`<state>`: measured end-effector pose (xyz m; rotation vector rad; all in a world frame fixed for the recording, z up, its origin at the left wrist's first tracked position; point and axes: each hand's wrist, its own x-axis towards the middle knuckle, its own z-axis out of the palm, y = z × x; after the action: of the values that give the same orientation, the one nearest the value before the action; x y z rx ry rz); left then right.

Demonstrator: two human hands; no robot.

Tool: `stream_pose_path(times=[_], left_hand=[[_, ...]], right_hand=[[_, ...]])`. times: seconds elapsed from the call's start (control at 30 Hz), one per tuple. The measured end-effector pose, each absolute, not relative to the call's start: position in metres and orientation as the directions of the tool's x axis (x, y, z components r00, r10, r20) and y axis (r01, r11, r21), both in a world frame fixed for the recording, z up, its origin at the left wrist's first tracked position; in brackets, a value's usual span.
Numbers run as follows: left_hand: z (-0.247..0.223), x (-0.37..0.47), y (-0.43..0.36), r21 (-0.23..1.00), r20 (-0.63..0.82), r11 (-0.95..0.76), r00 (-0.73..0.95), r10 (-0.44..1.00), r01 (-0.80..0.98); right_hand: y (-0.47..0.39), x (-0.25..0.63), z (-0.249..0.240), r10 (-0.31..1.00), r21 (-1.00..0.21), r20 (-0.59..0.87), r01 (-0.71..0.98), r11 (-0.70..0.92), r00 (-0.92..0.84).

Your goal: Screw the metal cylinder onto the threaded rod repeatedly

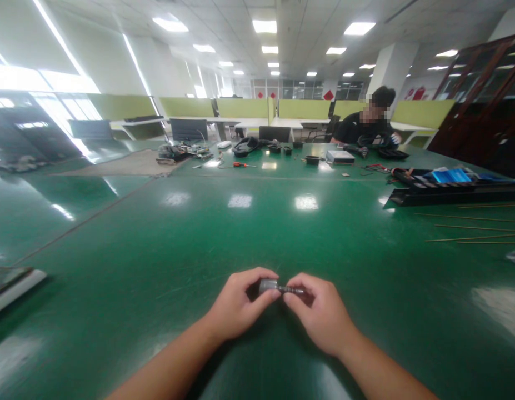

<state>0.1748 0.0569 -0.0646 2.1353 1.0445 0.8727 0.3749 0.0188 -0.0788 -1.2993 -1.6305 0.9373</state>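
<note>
Both our forearms reach in from the bottom edge, and our left hand (236, 304) and right hand (321, 314) meet low over the green table (157, 250). Between them we hold a small grey metal part (269, 286) with a thin dark pin (293, 290) sticking out of it. Its long axis runs left to right, roughly level, with the thick end toward our left and the pin pointing right. Our left fingers close around the thick end while our right thumb and fingers pinch the pin; whether it touches the table we cannot tell. Nothing lies just beside our hands. Well off to the right lie thin wooden sticks (469, 228) and a black tray (449, 194). Far across the table a red screwdriver (243, 164) lies among scattered tools, and a person in black (365, 128) sits there.
</note>
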Motion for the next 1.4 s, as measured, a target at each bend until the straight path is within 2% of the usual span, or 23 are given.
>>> stream_pose_path(times=[1.4], left_hand=[[-0.0635,0.1748,0.0572,0.738,0.298,-0.499,0.444,0.845,0.454]], right_hand=[[0.0203,0.3775,-0.0801,0.983,-0.905,0.163,0.385,0.184,-0.088]])
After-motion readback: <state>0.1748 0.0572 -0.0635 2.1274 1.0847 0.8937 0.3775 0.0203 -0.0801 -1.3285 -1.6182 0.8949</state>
